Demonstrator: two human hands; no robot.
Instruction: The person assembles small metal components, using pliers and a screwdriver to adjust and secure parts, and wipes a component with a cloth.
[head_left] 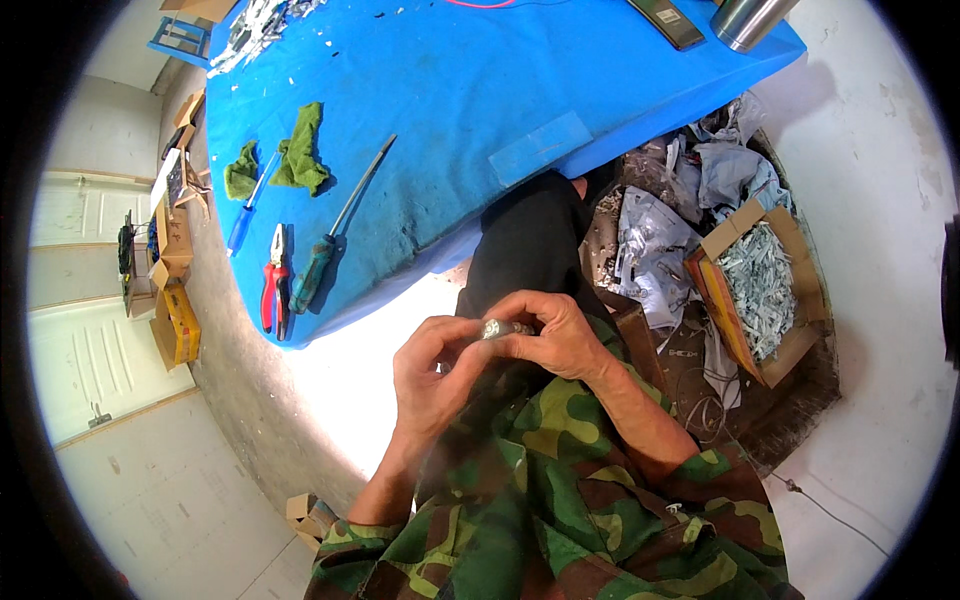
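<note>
Metal piece [491,330] | small, silvery, partly covered | left hand [432,362], right hand [556,335]: both pinching it

Camouflage top [570,500], green, brown and black; black trousers [525,240]

Both hands [425,368] [562,338] pinch close together, fingertips [468,328] nearly meeting, wrists apparently bent inward.

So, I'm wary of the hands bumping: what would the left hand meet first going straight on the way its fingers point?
The left hand would first meet the small silvery metal part at its fingertips, then apparently the right hand, though depth is hard to judge.
</note>
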